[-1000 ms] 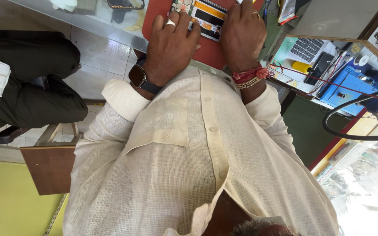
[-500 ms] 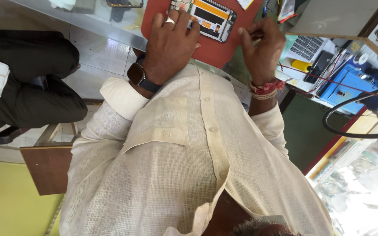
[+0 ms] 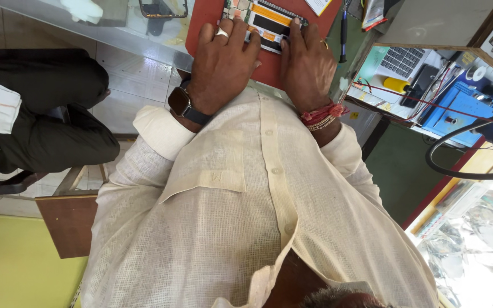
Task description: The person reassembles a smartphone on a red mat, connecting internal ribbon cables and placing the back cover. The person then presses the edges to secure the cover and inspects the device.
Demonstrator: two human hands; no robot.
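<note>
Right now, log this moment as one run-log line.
left hand: fingers flat on opened phone with orange-and-black insides | right hand: fingers on its other end | phone: lying on red mat

A cream, loosely woven button shirt [image 3: 246, 217] fills the middle. A black-strapped wristwatch [image 3: 181, 104] and red and white thread wristbands [image 3: 322, 116] show above it. A red work mat [image 3: 269, 57] carries an opened phone with black, orange and white parts [image 3: 265, 21]. A blue plastic tray [image 3: 457, 108] sits right.
</note>
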